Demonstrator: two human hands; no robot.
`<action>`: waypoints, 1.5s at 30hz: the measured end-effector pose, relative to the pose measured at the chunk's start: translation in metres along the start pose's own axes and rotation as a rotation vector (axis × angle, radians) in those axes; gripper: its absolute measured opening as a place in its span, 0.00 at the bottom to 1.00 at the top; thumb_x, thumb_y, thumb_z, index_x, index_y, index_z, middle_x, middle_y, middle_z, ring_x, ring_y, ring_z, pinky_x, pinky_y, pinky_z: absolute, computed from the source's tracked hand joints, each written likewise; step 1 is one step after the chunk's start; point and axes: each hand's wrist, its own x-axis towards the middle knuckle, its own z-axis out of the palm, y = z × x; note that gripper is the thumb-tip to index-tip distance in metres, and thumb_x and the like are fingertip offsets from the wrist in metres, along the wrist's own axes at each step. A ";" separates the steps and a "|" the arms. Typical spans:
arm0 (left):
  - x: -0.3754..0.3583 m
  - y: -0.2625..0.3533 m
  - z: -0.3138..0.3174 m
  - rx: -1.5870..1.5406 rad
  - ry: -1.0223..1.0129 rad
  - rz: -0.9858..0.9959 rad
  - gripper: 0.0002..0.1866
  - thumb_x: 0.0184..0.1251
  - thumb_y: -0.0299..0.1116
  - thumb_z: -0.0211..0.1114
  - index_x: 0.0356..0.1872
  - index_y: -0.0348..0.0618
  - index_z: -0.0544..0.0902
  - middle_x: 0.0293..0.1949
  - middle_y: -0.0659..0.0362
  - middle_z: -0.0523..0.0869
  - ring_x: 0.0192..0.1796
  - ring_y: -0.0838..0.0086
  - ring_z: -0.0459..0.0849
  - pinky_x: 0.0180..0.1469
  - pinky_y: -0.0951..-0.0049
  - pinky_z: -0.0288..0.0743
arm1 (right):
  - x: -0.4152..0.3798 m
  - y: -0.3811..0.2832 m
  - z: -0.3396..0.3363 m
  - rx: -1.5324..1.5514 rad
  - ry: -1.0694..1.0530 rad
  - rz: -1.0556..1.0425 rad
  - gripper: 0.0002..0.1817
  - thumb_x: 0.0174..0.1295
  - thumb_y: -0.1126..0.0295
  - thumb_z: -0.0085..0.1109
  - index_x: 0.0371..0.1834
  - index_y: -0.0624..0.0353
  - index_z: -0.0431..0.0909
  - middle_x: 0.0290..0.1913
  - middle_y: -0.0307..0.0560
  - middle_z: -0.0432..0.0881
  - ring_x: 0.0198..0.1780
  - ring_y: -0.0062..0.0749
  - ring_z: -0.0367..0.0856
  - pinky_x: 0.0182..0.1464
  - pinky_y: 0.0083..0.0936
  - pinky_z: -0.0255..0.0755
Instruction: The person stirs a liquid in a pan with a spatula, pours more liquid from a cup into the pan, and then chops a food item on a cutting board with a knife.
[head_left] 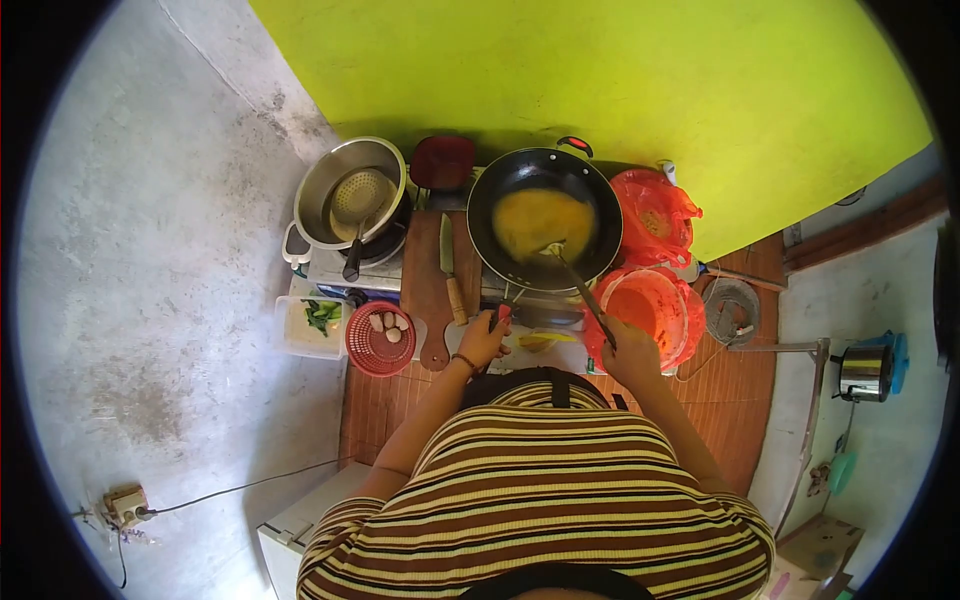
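Observation:
A black wok (pixel 482 215) stands on the stove with a yellow layer of food (pixel 540 215), perhaps egg, spread across its bottom. My left hand (pixel 482 342) is closed around the wok's red and black handle (pixel 502 317). In my right hand (pixel 632 352) is a metal spatula (pixel 578 280), its blade resting at the near edge of the yellow food. Left of the wok, a knife with a wooden handle (pixel 456 298) lies on a wooden cutting board (pixel 423 270).
A steel pot (pixel 305 190) with a perforated skimmer (pixel 360 196) stands at left. Nearer are a red basket (pixel 360 360) holding several pale pieces and a clear tub (pixel 295 330) with green leaves. Two red, plastic-lined containers, one behind (pixel 672 195) and one nearer (pixel 632 300), flank the wok's right side.

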 end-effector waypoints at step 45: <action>0.003 -0.001 -0.005 -0.043 -0.104 -0.027 0.16 0.72 0.41 0.51 0.49 0.39 0.65 0.39 0.52 0.78 0.23 0.67 0.85 0.23 0.77 0.80 | -0.004 0.003 -0.006 0.029 -0.112 -0.047 0.21 0.51 0.73 0.53 0.51 0.56 0.72 0.27 0.59 0.78 0.29 0.55 0.79 0.32 0.46 0.73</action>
